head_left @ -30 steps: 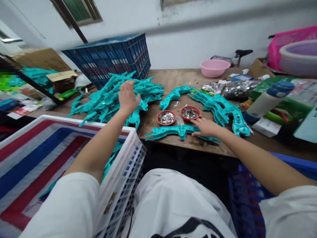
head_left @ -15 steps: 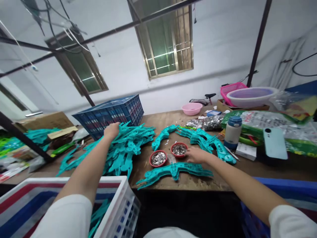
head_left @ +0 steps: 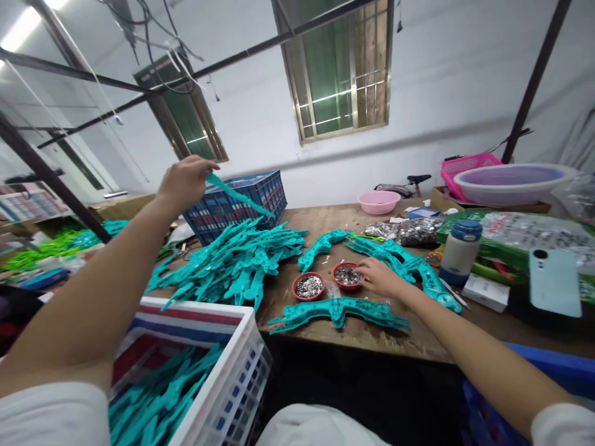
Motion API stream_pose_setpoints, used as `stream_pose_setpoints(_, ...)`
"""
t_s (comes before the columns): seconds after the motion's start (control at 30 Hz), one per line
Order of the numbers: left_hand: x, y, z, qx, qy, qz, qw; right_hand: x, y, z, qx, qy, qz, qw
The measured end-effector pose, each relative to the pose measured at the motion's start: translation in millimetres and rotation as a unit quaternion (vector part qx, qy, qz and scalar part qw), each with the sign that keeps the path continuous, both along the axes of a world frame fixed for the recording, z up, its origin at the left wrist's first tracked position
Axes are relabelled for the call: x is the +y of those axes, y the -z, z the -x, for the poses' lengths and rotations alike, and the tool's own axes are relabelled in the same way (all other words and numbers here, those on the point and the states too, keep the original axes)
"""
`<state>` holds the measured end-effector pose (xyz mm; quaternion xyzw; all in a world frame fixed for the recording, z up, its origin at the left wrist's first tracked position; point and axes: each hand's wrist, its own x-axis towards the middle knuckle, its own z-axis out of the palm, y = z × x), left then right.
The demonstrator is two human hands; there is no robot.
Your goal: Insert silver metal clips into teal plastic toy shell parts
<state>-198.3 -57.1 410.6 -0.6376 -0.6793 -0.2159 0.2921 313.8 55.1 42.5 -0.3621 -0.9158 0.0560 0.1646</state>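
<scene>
Pinching a turquoise strip [head_left: 239, 197] by one end, the left hand [head_left: 185, 179] should clear the pile [head_left: 237, 260] below, while the right hand [head_left: 379, 277], grip unclear, is at its nearest bowl [head_left: 344, 287].

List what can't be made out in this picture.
All in the head view:
- Teal piece: gripped end, hidden by the left hand.
- Right hand: whether it pinches anything, too small to tell.
- Metal bits beneath it: exact shapes, too small.
- White crate: near end, cut off by the bottom edge.
</scene>
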Motion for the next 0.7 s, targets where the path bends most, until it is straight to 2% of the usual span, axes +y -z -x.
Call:
stream_pose_setpoints(0.1, -33.8, -3.0, -6.6, 0.024, 0.128, -0.058, 0.99, -14.0, -22.2, 4.5, 0.024, 0.052, -0.079, 0.995)
stream_pose_setpoints(0.2, -61.3, 8.1, -16.2, 0.088, 0.245, -0.102, 0.96, -36.9, -61.7, 9.2, 0.107, 0.098, -0.214, 0.966)
stream_pose_setpoints(0.3, -80.9, 29.9, -29.7, 0.155, 0.314, -0.14, 0.926, -63.7, -121.1, 12.6, 0.174, 0.116, -0.337, 0.918)
stream_pose_setpoints(0.37, -92.5, 46.2, -40.4, 0.162, 0.357, -0.177, 0.903, -77.2, -166.7, 11.9, 0.165, 0.115, -0.389, 0.899)
stream_pose_setpoints(0.43, -104.6, 59.8, -50.1, 0.146, 0.402, -0.213, 0.878, -83.7, -210.3, 5.0, 0.139, 0.113, -0.405, 0.896)
stream_pose_setpoints(0.53, -122.0, 70.9, -57.0, 0.129, 0.414, -0.189, 0.881, -84.1, -258.2, -19.0, 0.135, 0.099, -0.381, 0.909)
stream_pose_setpoints(0.6, -129.8, 73.5, -55.9, 0.12, 0.394, -0.141, 0.9, -83.4, -272.1, -37.6, 0.162, 0.092, -0.339, 0.922)
stream_pose_setpoints(0.63, -131.9, 74.9, -54.6, 0.117, 0.387, -0.12, 0.907, -83.5, -272.7, -44.7, 0.173, 0.092, -0.318, 0.928)
stream_pose_setpoints(0.7, -132.4, 81.4, -53.7, 0.11, 0.362, -0.079, 0.922, -85.0, -261.0, -50.8, 0.173, 0.097, -0.279, 0.94)
